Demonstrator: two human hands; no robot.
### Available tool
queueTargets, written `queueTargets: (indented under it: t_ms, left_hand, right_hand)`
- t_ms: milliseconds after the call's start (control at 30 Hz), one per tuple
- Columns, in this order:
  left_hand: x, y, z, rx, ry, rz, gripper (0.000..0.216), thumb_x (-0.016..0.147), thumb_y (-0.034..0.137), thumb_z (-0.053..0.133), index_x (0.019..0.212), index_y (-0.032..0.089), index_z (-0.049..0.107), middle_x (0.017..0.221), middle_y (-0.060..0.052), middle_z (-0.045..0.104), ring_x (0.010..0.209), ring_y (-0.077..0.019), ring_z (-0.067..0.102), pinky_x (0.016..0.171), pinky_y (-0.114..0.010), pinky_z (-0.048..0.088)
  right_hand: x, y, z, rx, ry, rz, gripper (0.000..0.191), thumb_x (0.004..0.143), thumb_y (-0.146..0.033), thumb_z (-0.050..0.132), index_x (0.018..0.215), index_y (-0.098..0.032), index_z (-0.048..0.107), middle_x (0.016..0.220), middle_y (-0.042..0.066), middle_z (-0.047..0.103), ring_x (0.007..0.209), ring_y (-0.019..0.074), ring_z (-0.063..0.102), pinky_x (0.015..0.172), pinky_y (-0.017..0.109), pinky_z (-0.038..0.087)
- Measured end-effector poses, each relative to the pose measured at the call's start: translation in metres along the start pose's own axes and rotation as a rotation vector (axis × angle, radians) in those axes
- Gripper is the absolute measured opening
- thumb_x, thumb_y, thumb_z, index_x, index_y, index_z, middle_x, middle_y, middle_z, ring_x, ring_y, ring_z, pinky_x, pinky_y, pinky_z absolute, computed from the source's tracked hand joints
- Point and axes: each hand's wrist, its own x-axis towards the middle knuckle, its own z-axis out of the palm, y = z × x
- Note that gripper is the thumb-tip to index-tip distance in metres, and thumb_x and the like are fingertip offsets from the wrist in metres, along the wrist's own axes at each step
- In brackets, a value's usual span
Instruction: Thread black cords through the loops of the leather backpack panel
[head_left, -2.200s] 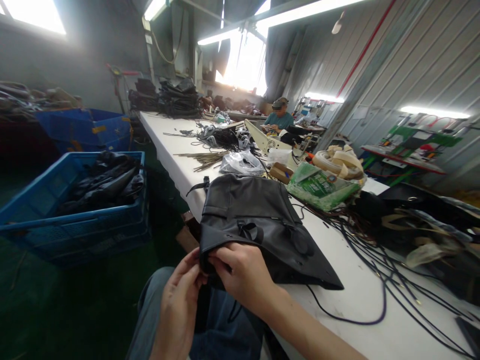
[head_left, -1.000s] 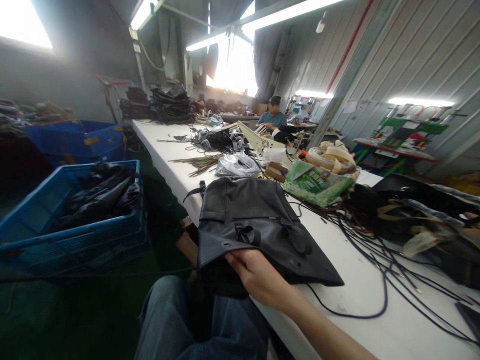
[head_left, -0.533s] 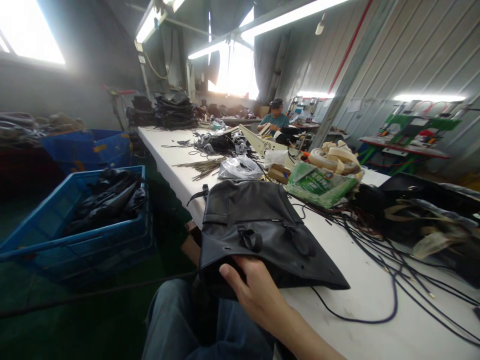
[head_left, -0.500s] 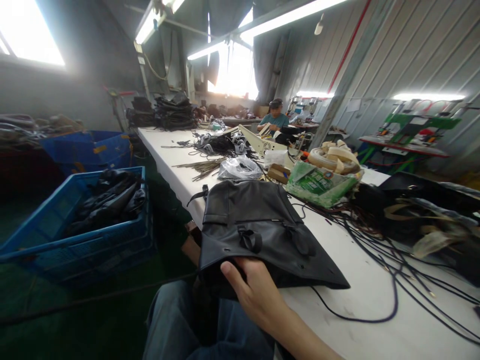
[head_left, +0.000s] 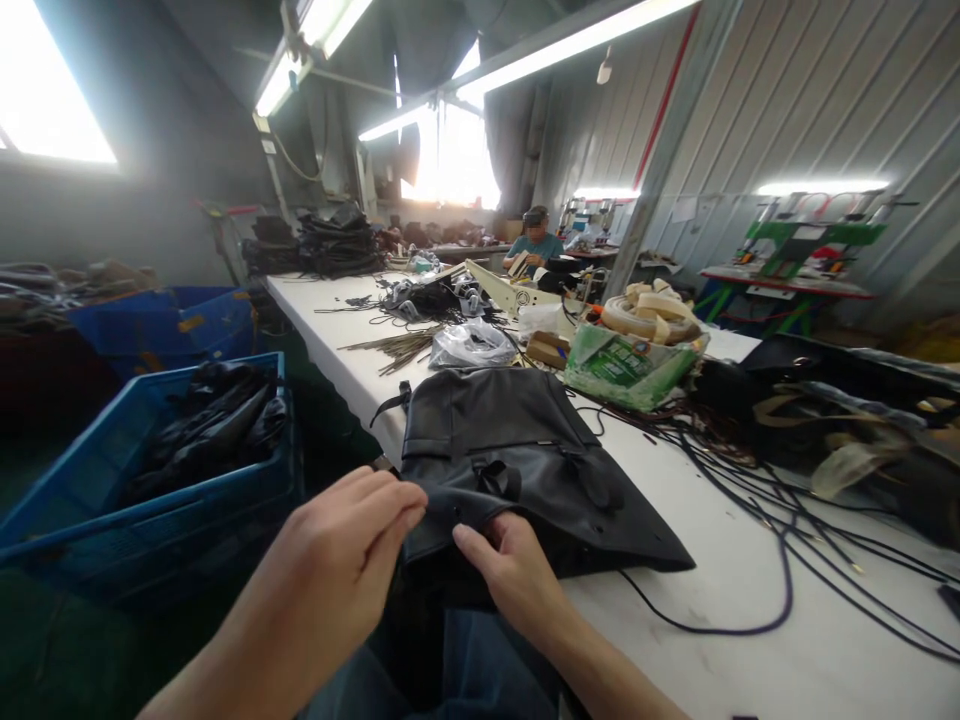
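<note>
A black leather bag [head_left: 517,455] lies flat on the white table [head_left: 720,600], its near edge hanging over the table's front. My right hand [head_left: 510,575] grips that near edge, thumb on top and fingers underneath. My left hand [head_left: 341,555] is raised in front of the bag's left corner, its fingers pressed together and touching the edge; I cannot make out anything between them. My jeans-clad leg shows below the bag.
Black cords [head_left: 765,480] trail across the table to the right. A green packet [head_left: 626,365], a plastic bag [head_left: 469,345] and tan strap coils [head_left: 649,315] lie behind the bag. A blue crate [head_left: 142,470] of black pieces stands at left. Another person [head_left: 534,245] sits far off.
My left hand, out of view half a second ago, has come up to the bag's near left edge. The right hand keeps its grip. The camera has shifted slightly.
</note>
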Motion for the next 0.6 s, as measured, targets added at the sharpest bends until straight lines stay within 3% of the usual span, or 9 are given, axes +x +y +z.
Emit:
queueTargets:
  t_ms: [33, 100, 200, 600]
  left_hand:
    - [0.002, -0.006, 0.008, 0.175, -0.139, 0.084, 0.009, 0.086, 0.021, 0.086, 0.081, 0.026, 0.080, 0.083, -0.008, 0.074, 0.077, -0.0293, 0.066, 0.072, -0.038, 0.048]
    - [0.005, -0.018, 0.021, 0.501, -0.363, 0.208, 0.022, 0.101, 0.015, 0.062, 0.088, 0.025, 0.076, 0.086, -0.008, 0.071, 0.082, -0.0288, 0.062, 0.077, -0.040, 0.044]
    - [0.005, -0.029, 0.030, 0.715, -0.502, 0.228, 0.032, 0.107, 0.006, 0.045, 0.094, 0.022, 0.069, 0.091, -0.006, 0.066, 0.089, -0.0283, 0.059, 0.085, -0.043, 0.044]
    - [-0.003, -0.045, 0.049, 0.692, -0.596, 0.200, 0.026, 0.106, 0.005, 0.049, 0.088, 0.021, 0.058, 0.094, -0.004, 0.059, 0.091, -0.0264, 0.053, 0.084, -0.043, 0.043]
  right_hand:
    - [0.000, 0.001, 0.000, -0.005, -0.009, -0.014, 0.035, 0.099, -0.041, 0.073, 0.123, -0.018, 0.084, 0.114, 0.009, 0.084, 0.108, 0.0305, 0.076, 0.107, 0.046, 0.058]
    - [-0.001, 0.002, 0.000, -0.020, -0.018, -0.030, 0.035, 0.099, -0.038, 0.072, 0.126, -0.019, 0.084, 0.116, 0.008, 0.084, 0.106, 0.0289, 0.075, 0.109, 0.046, 0.056]
    - [-0.001, 0.001, 0.000, -0.031, 0.002, -0.017, 0.034, 0.098, -0.035, 0.071, 0.125, -0.019, 0.084, 0.111, 0.006, 0.084, 0.103, 0.0276, 0.074, 0.109, 0.045, 0.056]
    - [-0.002, -0.003, 0.000, -0.063, 0.008, -0.047, 0.028, 0.096, -0.025, 0.068, 0.117, -0.018, 0.085, 0.109, 0.004, 0.084, 0.108, 0.0290, 0.075, 0.100, 0.040, 0.057]
